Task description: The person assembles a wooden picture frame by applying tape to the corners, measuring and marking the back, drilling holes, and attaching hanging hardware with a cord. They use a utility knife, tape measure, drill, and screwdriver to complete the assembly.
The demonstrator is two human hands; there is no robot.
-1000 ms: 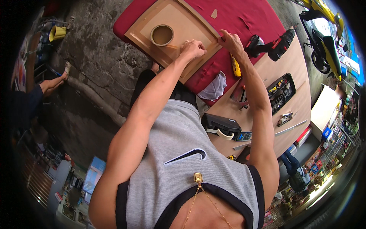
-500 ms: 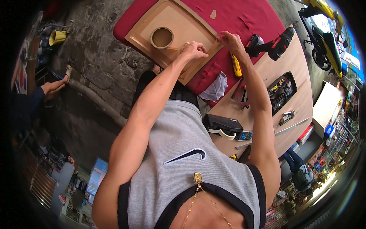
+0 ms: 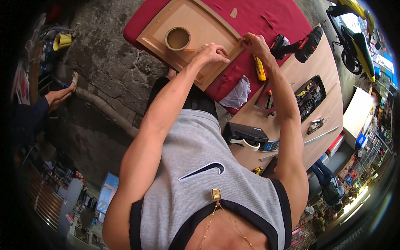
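A tan wooden panel [image 3: 196, 21] with a raised frame lies on red cloth [image 3: 266, 16] covering the far end of a workbench. A roll of tape [image 3: 178, 38] rests on the panel. My left hand [image 3: 212, 53] presses on the panel's near edge with the fingers curled. My right hand [image 3: 254, 43] pinches the panel's right corner edge. A yellow utility knife [image 3: 260, 68] lies on the cloth just under my right wrist.
A black and red cordless drill [image 3: 298, 43] lies to the right of the panel. On the bare wood bench [image 3: 325, 75] sit a black bit case [image 3: 310, 98], a tape dispenser [image 3: 243, 136] and a metal ruler [image 3: 321, 135]. Another person's hand [image 3: 58, 98] shows at left.
Both hands stay at the panel's near edge and right corner. The view has shifted slightly; nothing was picked up or let go.
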